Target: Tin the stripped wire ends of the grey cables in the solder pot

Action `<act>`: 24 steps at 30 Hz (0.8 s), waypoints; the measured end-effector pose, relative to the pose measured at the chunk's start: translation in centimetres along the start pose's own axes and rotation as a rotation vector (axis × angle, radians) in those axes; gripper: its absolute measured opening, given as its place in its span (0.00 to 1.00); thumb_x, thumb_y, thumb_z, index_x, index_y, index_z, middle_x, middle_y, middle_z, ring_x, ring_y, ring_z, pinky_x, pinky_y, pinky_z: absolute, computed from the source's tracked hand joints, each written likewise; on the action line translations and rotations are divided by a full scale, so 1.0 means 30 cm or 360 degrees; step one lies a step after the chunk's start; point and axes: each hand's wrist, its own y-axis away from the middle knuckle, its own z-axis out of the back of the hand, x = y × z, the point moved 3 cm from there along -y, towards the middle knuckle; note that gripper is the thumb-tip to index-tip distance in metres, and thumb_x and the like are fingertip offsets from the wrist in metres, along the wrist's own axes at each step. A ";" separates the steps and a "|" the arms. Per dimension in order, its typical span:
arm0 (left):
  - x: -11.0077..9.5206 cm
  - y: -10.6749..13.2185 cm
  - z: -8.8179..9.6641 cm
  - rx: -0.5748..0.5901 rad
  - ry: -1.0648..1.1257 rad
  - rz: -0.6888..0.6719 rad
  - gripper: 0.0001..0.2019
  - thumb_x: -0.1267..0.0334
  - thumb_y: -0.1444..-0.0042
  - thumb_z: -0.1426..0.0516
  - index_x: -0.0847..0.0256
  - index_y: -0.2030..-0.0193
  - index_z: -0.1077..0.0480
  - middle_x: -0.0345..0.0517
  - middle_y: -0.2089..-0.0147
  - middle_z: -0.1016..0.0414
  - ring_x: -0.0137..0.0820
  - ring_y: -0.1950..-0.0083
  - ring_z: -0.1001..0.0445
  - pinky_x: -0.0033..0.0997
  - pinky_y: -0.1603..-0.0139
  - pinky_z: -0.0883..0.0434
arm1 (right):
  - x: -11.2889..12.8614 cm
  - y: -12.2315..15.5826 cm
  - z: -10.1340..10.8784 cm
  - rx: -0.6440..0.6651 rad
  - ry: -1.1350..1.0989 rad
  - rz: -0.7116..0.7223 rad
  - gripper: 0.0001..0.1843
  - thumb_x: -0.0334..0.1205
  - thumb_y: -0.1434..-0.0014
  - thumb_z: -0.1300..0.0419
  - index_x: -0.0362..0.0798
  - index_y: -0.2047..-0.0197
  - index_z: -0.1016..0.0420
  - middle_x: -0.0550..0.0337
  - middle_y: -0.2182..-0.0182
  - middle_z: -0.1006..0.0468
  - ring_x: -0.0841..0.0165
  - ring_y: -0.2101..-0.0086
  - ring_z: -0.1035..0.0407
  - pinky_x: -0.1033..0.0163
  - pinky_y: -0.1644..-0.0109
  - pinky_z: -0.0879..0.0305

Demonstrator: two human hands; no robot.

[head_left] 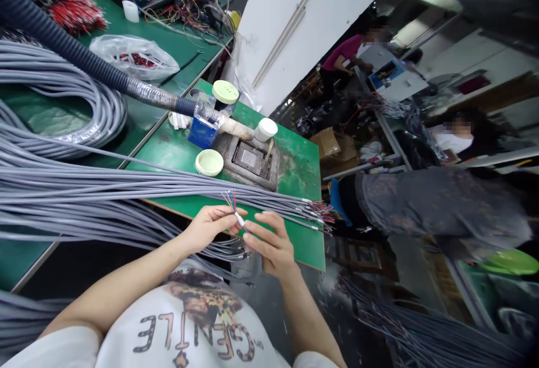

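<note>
Over the near edge of the green board, a grey cable end with a white sleeve (239, 219) and fanned-out coloured wires (229, 199) is between my hands. My left hand (206, 229) pinches the wires just beside the sleeve, thumb and fingers closed. On the other side, my right hand (273, 246) has its fingertips on the cable just below the sleeve, with its upper fingers raised off it. Just beyond lies a bundle of grey cables (181, 184), its stripped coloured ends (322, 214) pointing right.
A solder pot (249, 159) sits in the green board (295, 160), among a pale green lid (209, 162), a white jar (265, 129) and another tub (225, 92). A black hose (101, 70) crosses above coiled cables (96, 115). Other people work at the right.
</note>
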 end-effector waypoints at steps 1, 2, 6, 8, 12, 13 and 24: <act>0.005 0.003 -0.006 -0.0035 -0.0027 -0.0008 0.22 0.48 0.54 0.35 0.66 0.61 0.22 0.46 0.71 0.22 0.26 0.72 0.29 0.29 0.65 0.29 | 0.010 0.023 -0.012 -0.0009 -0.0025 -0.0021 0.19 0.36 0.41 0.41 0.64 0.48 0.27 0.59 0.56 0.19 0.59 0.48 0.30 0.43 0.48 0.32; 0.007 0.009 -0.011 -0.0059 -0.0064 -0.0021 0.22 0.48 0.54 0.35 0.67 0.62 0.22 0.46 0.72 0.23 0.26 0.72 0.29 0.29 0.66 0.29 | 0.016 0.043 -0.021 -0.0024 -0.0064 -0.0051 0.20 0.35 0.40 0.42 0.64 0.47 0.28 0.58 0.56 0.19 0.59 0.48 0.30 0.43 0.49 0.31; 0.004 0.035 -0.029 -0.0063 -0.0207 -0.0098 0.17 0.51 0.52 0.36 0.67 0.68 0.22 0.44 0.73 0.24 0.25 0.73 0.31 0.27 0.67 0.31 | 0.025 0.091 -0.037 -0.0066 -0.0314 -0.0204 0.25 0.30 0.38 0.49 0.62 0.42 0.31 0.54 0.53 0.20 0.58 0.47 0.31 0.44 0.51 0.29; 0.007 0.041 -0.033 -0.0065 -0.0244 -0.0125 0.16 0.52 0.51 0.36 0.67 0.71 0.22 0.45 0.72 0.23 0.24 0.73 0.31 0.26 0.67 0.31 | 0.030 0.098 -0.040 -0.0092 -0.0454 -0.0292 0.25 0.28 0.39 0.49 0.62 0.43 0.30 0.54 0.52 0.21 0.59 0.50 0.29 0.46 0.52 0.28; 0.018 0.047 -0.039 -0.0068 -0.0335 -0.0141 0.15 0.53 0.51 0.37 0.66 0.72 0.22 0.46 0.69 0.22 0.25 0.72 0.30 0.26 0.67 0.30 | 0.040 0.103 -0.047 -0.0260 -0.0601 -0.0488 0.20 0.31 0.39 0.46 0.58 0.47 0.26 0.54 0.59 0.20 0.60 0.59 0.26 0.48 0.55 0.29; 0.020 0.049 -0.041 -0.0055 -0.0364 -0.0146 0.15 0.53 0.51 0.37 0.66 0.72 0.22 0.47 0.69 0.22 0.26 0.71 0.30 0.27 0.67 0.30 | 0.041 0.104 -0.052 -0.0287 -0.0613 -0.0530 0.18 0.34 0.39 0.45 0.57 0.48 0.26 0.54 0.62 0.19 0.61 0.62 0.26 0.49 0.57 0.29; 0.008 0.061 -0.055 -0.0055 -0.0413 -0.0227 0.16 0.52 0.52 0.36 0.65 0.76 0.24 0.47 0.69 0.23 0.28 0.69 0.28 0.27 0.66 0.30 | 0.036 0.129 -0.093 -0.0154 -0.0475 -0.0684 0.06 0.39 0.41 0.42 0.52 0.62 0.24 0.59 0.76 0.26 0.65 0.72 0.32 0.54 0.64 0.33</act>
